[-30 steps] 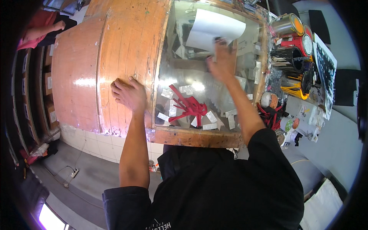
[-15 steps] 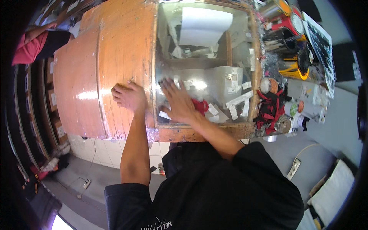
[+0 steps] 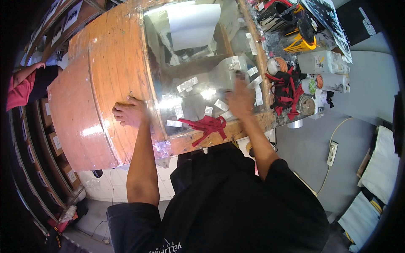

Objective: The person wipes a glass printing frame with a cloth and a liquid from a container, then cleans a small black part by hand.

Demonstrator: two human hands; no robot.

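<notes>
My left hand (image 3: 130, 113) rests on the orange-brown wooden tabletop (image 3: 114, 63), thumb and loosely bent fingers apart, with nothing visible in it. My right hand (image 3: 242, 99) is over the right part of a glass panel (image 3: 185, 76) framed in wood. Motion smears its fingers, so what they do, or whether they hold anything, does not show. Small white strips (image 3: 187, 84) are scattered on the glass, several of them close to my right hand. A tangle of red fabric straps (image 3: 206, 125) lies across the panel's near wooden edge, between my two arms.
At right stand paint-stained tubs (image 3: 299, 40), a whitish plastic container (image 3: 322, 62) and more red and black straps (image 3: 284, 92). A white sheet (image 3: 194, 25) shows at the panel's far end. Shelving (image 3: 31, 156) and another person in red (image 3: 21, 90) are at left.
My right hand has swept rightward over the glass, away from the left edge of the panel. The red straps it partly covered now show fully. My left hand stays on the wood. The view has shifted.
</notes>
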